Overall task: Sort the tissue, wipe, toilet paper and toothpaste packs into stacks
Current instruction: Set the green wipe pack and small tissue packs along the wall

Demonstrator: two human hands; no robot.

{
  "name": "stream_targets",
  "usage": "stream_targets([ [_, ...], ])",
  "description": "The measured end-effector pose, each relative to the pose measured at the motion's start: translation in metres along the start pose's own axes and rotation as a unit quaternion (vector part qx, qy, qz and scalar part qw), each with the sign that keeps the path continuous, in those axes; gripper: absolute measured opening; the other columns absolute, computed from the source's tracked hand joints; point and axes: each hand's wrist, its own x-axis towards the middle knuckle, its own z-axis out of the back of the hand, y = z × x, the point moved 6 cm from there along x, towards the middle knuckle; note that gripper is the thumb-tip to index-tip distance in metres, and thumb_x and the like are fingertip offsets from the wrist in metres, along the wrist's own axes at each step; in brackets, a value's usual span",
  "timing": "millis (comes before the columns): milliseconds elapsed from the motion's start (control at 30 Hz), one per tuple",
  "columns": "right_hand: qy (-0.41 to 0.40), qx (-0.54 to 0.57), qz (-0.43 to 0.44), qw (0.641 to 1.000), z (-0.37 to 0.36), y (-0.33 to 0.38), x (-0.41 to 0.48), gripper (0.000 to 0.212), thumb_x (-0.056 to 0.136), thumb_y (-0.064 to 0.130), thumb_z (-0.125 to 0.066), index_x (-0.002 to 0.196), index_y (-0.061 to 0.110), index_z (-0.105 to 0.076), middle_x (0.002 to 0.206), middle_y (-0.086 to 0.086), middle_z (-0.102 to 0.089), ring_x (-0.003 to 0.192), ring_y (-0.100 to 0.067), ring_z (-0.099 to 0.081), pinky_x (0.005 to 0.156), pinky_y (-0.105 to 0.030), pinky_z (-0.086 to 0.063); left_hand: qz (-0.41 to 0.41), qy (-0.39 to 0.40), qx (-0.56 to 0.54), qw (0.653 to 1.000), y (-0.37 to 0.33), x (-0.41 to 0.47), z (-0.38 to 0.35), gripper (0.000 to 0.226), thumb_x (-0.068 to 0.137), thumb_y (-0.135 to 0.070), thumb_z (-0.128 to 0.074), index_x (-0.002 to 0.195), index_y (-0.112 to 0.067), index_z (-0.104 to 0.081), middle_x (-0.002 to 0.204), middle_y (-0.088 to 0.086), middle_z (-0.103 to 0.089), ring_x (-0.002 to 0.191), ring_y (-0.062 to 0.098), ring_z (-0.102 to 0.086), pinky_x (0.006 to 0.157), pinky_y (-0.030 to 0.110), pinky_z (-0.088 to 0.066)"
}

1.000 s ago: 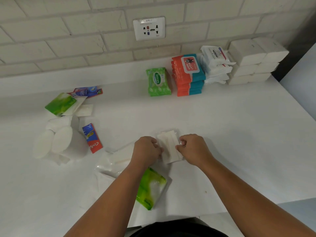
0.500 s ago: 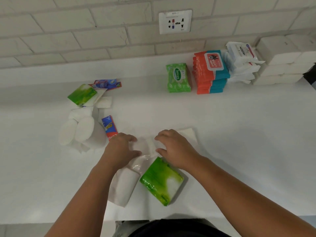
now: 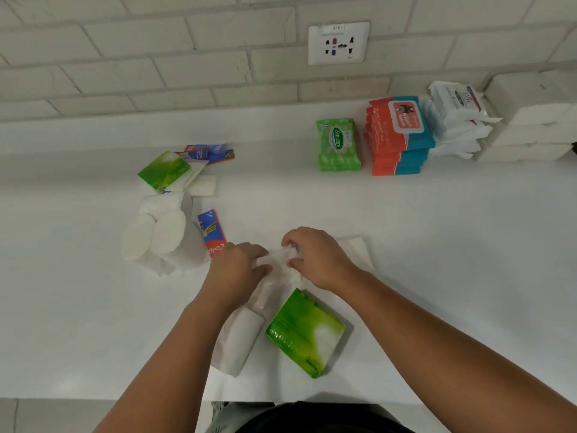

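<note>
Clear-wrapped white pack (image 3: 274, 264) pinched between left hand (image 3: 239, 270), right hand (image 3: 318, 260).

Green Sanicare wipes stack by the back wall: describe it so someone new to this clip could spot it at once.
Find the wall socket on the brick wall; just below it on the white counter runs a row of stacks. The green Sanicare wipes stack is the leftmost and shortest, beside the taller orange-and-teal wipes stack, and the only green one in that row.
</note>
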Motion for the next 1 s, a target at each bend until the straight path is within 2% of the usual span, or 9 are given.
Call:
stream_targets([
  [100, -0.079, 0.187, -0.048, 0.978, 0.021, -0.009, -0.008, 0.023, 0.078, 0.009, -0.081, 0.097, 0.016, -0.070, 0.079, 0.012, -0.060, 0.068, 0.001, -0.053, 0.072, -0.014, -0.045, 0.011, -0.049, -0.084, 0.995, -0.009, -0.002, 0.009, 0.017, 0.088, -0.029, -0.075, 0.102, -0.020, -0.074, 0.097, -0.006, -0.073, 0.088, 0.018, -0.063, 0.075, 0.029, -0.045],
  [167, -0.110, 0.292, -0.081, 0.946, 0.032, -0.020, -0.014, 0.018, 0.077, 0.008, -0.082, 0.089, 0.015, -0.070, 0.081, 0.005, -0.065, 0.068, -0.004, -0.055, 0.069, -0.012, -0.048, 0.036, -0.058, -0.167, 0.984, -0.015, -0.003, 0.011, 0.009, 0.087, -0.028, -0.077, 0.093, -0.027, -0.071, 0.086, -0.016, -0.070, 0.079, 0.006, -0.063, 0.068, 0.018, -0.044],
  [233, -0.113, 0.357, -0.114, 0.920, 0.038, -0.031, -0.022, 0.016, 0.079, 0.013, -0.082, 0.089, 0.019, -0.071, 0.089, -0.002, -0.071, 0.076, -0.010, -0.064, 0.075, -0.021, -0.054, 0.057, -0.056, -0.276, 0.958, -0.024, -0.005, 0.012, 0.007, 0.088, -0.026, -0.077, 0.087, -0.030, -0.070, 0.078, -0.018, -0.072, 0.073, -0.002, -0.065, 0.065, 0.012, -0.047],
  [333, -0.108, 0.455, -0.139, 0.873, 0.047, -0.042, -0.037, 0.010, 0.085, 0.008, -0.076, 0.092, 0.013, -0.071, 0.085, -0.007, -0.072, 0.075, -0.015, -0.069, 0.070, -0.031, -0.057, 0.094, -0.030, -0.438, 0.894, -0.044, -0.006, 0.006, 0.004, 0.090, -0.019, -0.074, 0.093, -0.019, -0.075, 0.079, -0.008, -0.076, 0.067, 0.003, -0.068, 0.061, 0.018, -0.050],
  [467, -0.081, 0.521, -0.147, 0.837, 0.058, -0.050, -0.054, 0.016, 0.088, 0.002, -0.070, 0.104, 0.001, -0.071, 0.098, -0.018, -0.075, 0.084, -0.029, -0.072, 0.071, -0.036, -0.059, 0.120, 0.030, -0.531, 0.838, -0.073, -0.006, -0.018, 0.012, 0.092, -0.018, -0.072, 0.102, -0.011, -0.074, 0.091, 0.007, -0.078, 0.080, 0.020, -0.070, 0.075, 0.038, -0.053],
  [533, -0.072, 0.530, -0.156, 0.831, 0.063, -0.055, -0.062, 0.018, 0.088, 0.000, -0.069, 0.106, 0.000, -0.071, 0.098, -0.016, -0.076, 0.085, -0.028, -0.073, 0.071, -0.036, -0.060, 0.133, 0.048, -0.550, 0.823, -0.083, -0.007, -0.029, 0.012, 0.092, -0.020, -0.072, 0.101, -0.012, -0.075, 0.091, 0.006, -0.077, 0.080, 0.021, -0.069, 0.074, 0.039, -0.053],
  [700, -0.099, 0.510, -0.206, 0.830, 0.071, -0.080, -0.077, 0.012, 0.084, 0.001, -0.074, 0.095, -0.004, -0.072, 0.089, -0.016, -0.076, 0.077, -0.025, -0.073, 0.064, -0.029, -0.058, 0.139, 0.031, -0.484, 0.863, -0.103, -0.003, -0.041, 0.016, 0.095, -0.029, -0.068, 0.092, -0.015, -0.076, 0.074, -0.002, -0.073, 0.064, 0.008, -0.063, 0.062, 0.025, -0.049],
  [833, -0.051, 0.493, -0.214, 0.842, 0.067, -0.088, -0.082, 0.015, 0.086, 0.006, -0.074, 0.095, -0.005, -0.072, 0.090, -0.017, -0.076, 0.076, -0.025, -0.073, 0.067, -0.032, -0.058, 0.132, 0.040, -0.479, 0.867, -0.104, 0.003, -0.048, 0.023, 0.092, -0.032, -0.072, 0.086, -0.009, -0.074, 0.065, 0.005, -0.061, 0.060, 0.017, -0.050, 0.064, 0.032, -0.045],
  [1000, -0.082, 0.448, -0.238, 0.858, 0.064, -0.101, -0.085, 0.026, 0.083, 0.017, -0.079, 0.088, -0.007, -0.071, 0.079, -0.019, -0.070, 0.065, -0.023, -0.063, 0.063, -0.032, -0.054, 0.149, 0.064, -0.479, 0.862, -0.104, 0.004, -0.058, 0.026, 0.084, -0.025, -0.081, 0.078, -0.004, -0.066, 0.060, 0.001, -0.054, 0.055, 0.016, -0.049, 0.059, 0.029, -0.049],
])
